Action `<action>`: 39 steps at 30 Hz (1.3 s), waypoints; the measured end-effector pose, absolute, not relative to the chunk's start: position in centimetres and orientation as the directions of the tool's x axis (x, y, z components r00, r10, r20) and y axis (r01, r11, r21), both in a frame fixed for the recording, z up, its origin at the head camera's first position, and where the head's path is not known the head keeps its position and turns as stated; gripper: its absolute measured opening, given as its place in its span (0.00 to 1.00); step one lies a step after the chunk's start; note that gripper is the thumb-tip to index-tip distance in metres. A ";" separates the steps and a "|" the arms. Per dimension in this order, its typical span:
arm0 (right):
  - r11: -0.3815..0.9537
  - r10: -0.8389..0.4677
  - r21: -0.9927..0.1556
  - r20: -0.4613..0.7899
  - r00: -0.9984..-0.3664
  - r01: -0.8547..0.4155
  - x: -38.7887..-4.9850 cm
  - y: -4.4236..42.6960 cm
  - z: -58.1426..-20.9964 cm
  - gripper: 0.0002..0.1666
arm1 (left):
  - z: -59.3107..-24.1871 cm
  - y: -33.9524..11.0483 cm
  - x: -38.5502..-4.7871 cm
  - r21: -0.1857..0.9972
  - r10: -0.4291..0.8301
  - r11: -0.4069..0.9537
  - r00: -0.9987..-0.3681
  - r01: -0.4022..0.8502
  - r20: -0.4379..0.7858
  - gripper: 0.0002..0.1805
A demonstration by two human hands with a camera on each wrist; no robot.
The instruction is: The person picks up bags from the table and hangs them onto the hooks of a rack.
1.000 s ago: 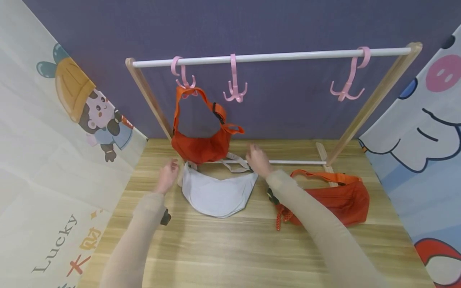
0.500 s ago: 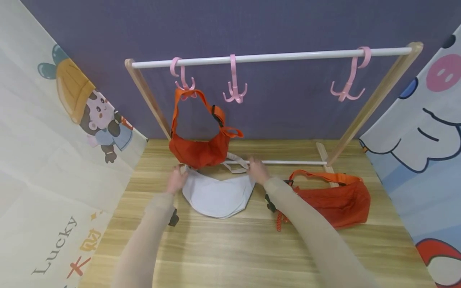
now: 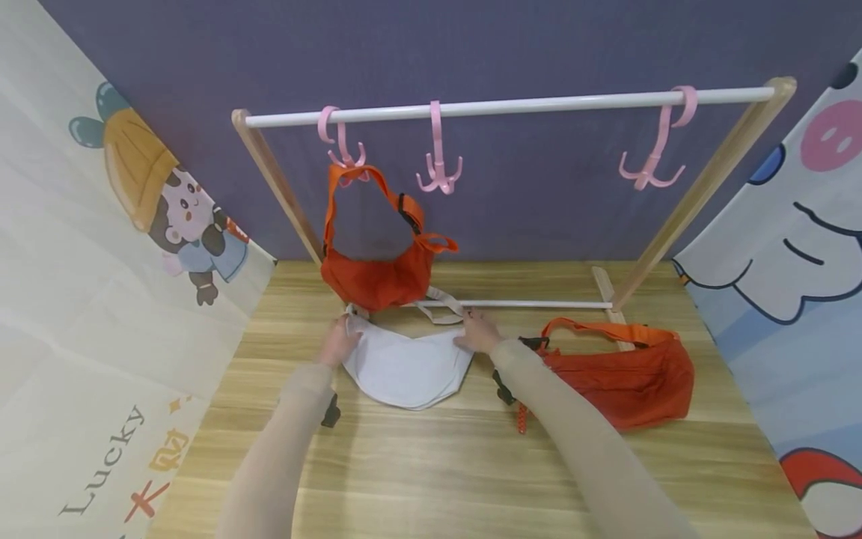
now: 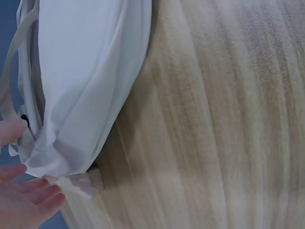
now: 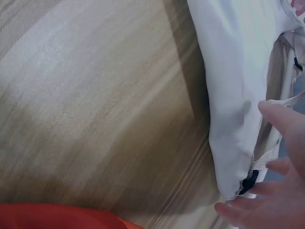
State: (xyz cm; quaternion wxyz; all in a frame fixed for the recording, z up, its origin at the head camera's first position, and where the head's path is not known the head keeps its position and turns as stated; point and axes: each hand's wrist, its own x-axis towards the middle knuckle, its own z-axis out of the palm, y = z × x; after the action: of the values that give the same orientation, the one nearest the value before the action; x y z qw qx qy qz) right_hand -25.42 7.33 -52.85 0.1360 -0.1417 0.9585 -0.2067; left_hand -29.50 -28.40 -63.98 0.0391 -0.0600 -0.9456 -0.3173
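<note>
A white waist bag lies flat on the wooden surface with its light strap behind it. My left hand is at the bag's left end. In the left wrist view that hand's fingers touch the bag's corner, thumb held apart. At the other end is my right hand. The right wrist view shows its thumb stretched over the bag's edge and its fingers spread by a black buckle.
An orange-red bag hangs from the left pink hook. Two more pink hooks, one in the middle and one at right, hang on the white rail. Another orange-red bag lies on the right, beside my right forearm.
My left hand has moved right onto the white bag's left end. The right hand has shifted slightly down at the right end. The hanging bag sways a little; the white bag stays put.
</note>
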 end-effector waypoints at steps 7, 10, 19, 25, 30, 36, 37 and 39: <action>0.887 -0.354 -0.398 -0.256 -0.900 -0.236 -24.7 7.2 -52.3 0.40 | -67.6 -29.8 -30.5 0.585 0.119 0.797 -0.989 0.150 0.090 0.35; 0.883 -0.355 -0.413 -0.271 -0.895 -0.226 -24.8 7.2 -52.7 0.40 | -68.8 -30.1 -30.4 0.579 0.112 0.799 -0.986 0.162 0.122 0.32; 0.867 -0.364 -0.442 -0.245 -0.899 -0.231 -25.7 7.7 -56.1 0.44 | -77.4 -32.5 -31.9 0.522 0.157 0.814 -0.962 0.255 0.224 0.32; 0.894 -0.368 -0.369 -0.277 -0.888 -0.255 -23.6 7.8 -53.3 0.40 | -68.3 -28.2 -26.9 0.494 0.152 0.853 -0.986 0.167 0.070 0.30; 0.910 -0.354 -0.332 -0.316 -0.880 -0.247 -22.7 8.0 -52.4 0.40 | -58.0 -23.6 -21.6 0.556 0.139 0.821 -0.990 0.126 0.020 0.26; 0.907 -0.356 -0.345 -0.316 -0.879 -0.243 -22.1 8.3 -51.9 0.40 | -53.6 -21.5 -18.8 0.476 0.149 0.868 -0.989 0.142 0.024 0.23; 0.909 -0.357 -0.337 -0.317 -0.879 -0.247 -21.9 8.4 -51.9 0.40 | -53.7 -21.4 -18.6 0.460 0.156 0.874 -0.987 0.158 0.044 0.23; 0.912 -0.357 -0.320 -0.316 -0.879 -0.256 -21.7 8.4 -51.8 0.39 | -53.8 -21.2 -18.1 0.449 0.163 0.876 -0.984 0.175 0.066 0.22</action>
State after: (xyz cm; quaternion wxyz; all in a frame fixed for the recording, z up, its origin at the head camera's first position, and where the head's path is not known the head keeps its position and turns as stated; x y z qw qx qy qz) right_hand -21.65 8.44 -51.79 0.1871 -0.1598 0.9597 -0.1354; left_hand -18.06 -21.24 -53.76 0.0133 -0.0871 -0.9685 -0.2331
